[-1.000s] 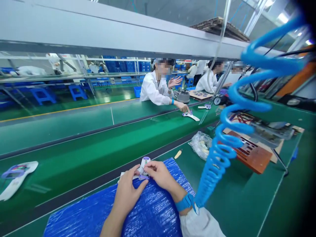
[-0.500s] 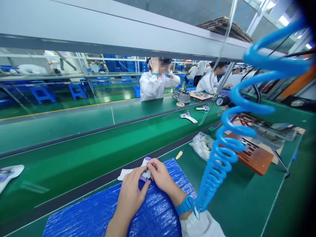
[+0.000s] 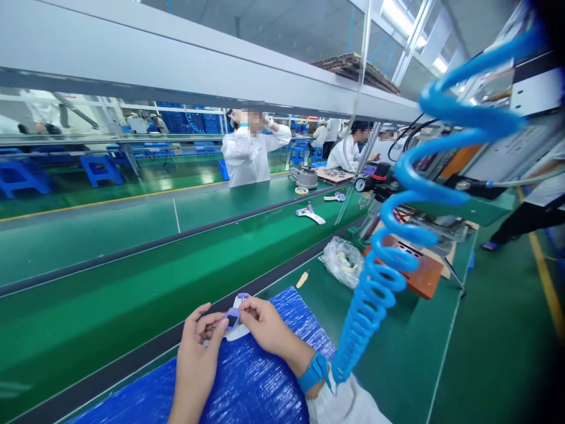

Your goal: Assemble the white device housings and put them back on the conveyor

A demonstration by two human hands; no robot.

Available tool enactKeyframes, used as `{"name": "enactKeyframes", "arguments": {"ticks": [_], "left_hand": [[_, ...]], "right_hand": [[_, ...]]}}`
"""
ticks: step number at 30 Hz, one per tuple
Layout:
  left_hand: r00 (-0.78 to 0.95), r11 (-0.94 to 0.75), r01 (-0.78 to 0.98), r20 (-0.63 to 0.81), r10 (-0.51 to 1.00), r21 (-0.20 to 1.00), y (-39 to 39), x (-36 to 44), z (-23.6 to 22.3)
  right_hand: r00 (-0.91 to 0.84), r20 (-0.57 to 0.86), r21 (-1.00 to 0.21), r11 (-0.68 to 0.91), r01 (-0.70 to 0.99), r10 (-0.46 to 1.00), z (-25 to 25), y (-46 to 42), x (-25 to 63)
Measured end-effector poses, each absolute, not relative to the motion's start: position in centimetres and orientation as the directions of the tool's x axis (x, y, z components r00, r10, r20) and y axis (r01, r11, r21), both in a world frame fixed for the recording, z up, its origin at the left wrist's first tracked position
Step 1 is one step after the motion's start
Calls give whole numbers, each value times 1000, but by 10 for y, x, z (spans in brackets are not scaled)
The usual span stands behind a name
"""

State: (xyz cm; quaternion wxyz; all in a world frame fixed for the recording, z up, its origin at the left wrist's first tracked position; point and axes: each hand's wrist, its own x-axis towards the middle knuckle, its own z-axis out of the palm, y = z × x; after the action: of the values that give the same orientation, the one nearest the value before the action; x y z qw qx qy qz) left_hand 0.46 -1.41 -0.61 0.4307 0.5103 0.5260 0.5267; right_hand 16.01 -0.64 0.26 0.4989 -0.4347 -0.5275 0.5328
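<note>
A small purple plastic piece with a dark window [image 3: 232, 320] is pinched between the thumb and fingers of my left hand [image 3: 198, 344]. Just behind and below it is a white and purple plastic housing [image 3: 238, 334], partly covered by my hands. My right hand [image 3: 267, 327] has its thumb and fingertips closed at the housing's upper part, beside the purple piece. What exactly lies between those right fingertips is hidden. Both hands are over the far edge of a pad wrapped in shiny blue film [image 3: 260, 377]. A blue strap [image 3: 314, 372] circles my right wrist.
A coiled blue hose [image 3: 375, 282] hangs at my right. Beyond the pad lie a cream-coloured pointed tool [image 3: 302, 279] and a clear plastic bag [image 3: 342, 261]. Similar white and purple housings [image 3: 310, 214] rest on the green conveyor belt [image 3: 176, 265]. A person in white [image 3: 247, 153] stands across the line.
The view has swung to the right. My left hand has turned, fingers lifted, and the dark window of the purple piece now shows. My right hand stays pinched close by.
</note>
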Motion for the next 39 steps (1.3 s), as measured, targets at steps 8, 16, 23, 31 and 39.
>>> {"name": "enactKeyframes", "arguments": {"ticks": [8,16,23,31,39], "left_hand": [[-225,-166,303,239,945,939,-21,11,4],[-20,-276,444,317,948,853,-19,4,-11],[61,-217,446,212,975,868,-20,1,-11],[124,-324,503,304,945,801,-19,2,-8],[132,-361,530,346,929,767,-20,3,-5]], "right_hand": [[-121,98,-993,106,60,988,5,-11,157],[-125,129,-986,140,87,984,3,-12,156],[-137,279,-899,308,312,951,8,-18,155],[-147,312,-881,344,324,939,8,-16,156],[-151,335,-875,366,317,930,7,-18,156]]}}
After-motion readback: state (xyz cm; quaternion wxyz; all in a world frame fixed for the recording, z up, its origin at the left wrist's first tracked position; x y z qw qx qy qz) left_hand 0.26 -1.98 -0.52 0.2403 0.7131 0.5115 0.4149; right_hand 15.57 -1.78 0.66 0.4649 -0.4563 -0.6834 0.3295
